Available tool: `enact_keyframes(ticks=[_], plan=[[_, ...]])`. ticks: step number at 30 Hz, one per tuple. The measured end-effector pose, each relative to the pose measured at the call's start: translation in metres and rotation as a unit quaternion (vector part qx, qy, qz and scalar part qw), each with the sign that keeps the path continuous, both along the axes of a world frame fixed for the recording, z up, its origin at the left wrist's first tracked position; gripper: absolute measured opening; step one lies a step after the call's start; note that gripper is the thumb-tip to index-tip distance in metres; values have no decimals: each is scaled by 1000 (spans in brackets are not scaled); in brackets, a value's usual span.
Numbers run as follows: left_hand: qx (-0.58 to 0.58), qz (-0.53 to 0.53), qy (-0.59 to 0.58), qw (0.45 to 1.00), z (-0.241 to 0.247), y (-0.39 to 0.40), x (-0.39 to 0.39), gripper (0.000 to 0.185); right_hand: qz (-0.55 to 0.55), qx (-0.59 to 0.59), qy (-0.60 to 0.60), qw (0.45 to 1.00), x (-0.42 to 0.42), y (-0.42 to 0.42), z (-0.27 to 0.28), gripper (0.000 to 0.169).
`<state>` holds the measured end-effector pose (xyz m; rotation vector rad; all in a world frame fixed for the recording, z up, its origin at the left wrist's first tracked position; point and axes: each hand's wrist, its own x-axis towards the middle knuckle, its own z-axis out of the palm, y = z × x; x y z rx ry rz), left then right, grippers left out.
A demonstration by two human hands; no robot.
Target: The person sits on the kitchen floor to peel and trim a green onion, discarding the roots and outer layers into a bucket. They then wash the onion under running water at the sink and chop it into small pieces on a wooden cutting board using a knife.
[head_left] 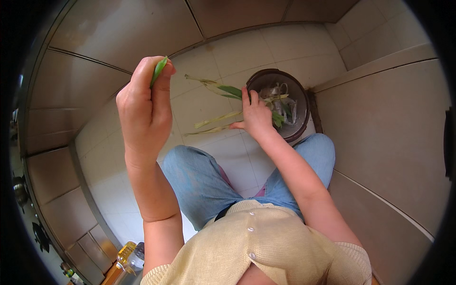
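My left hand (pixel 144 103) is raised on the left, fingers curled shut on a green leaf piece (pixel 159 70) that shows between thumb and forefinger. The rest of what it may hold is hidden in the fist. At the near left side of a dark round waste bin (pixel 307 103), my right hand (pixel 262 115) lies palm down with its fingers spread. Long green and withered yellowish leaves (pixel 228 89) run beneath it and stick out leftward past the rim. Inside the bin are clear crumpled plastic (pixel 292 110) and more green leaves (pixel 277 119).
Brown cabinet doors (pixel 121 25) curve along the back and left. A large light panel (pixel 384 117) with a dark handle stands close on the right. My knees in jeans (pixel 192 171) flank the tiled floor (pixel 228 156). Plastic bottles (pixel 130 254) stand at lower left.
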<state>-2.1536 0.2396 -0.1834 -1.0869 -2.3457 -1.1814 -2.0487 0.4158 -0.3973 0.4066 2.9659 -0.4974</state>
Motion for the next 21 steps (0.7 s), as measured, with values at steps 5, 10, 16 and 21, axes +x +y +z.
enact_keyframes(ticks=[5,10,16,21], plan=[[8,-2,12,1000,6,-1,-3,9,18,-9,11,1000,8,-2,15,122],[19,0,16,1000,2,0,-2,8,41,37,45,997,11,-3,-4,76],[1,29,41,999,9,-3,-2,8,-80,-119,133,981,1,29,-11,29],[46,33,76,995,15,-1,0,7,-207,-70,151,964,38,90,-37,32]])
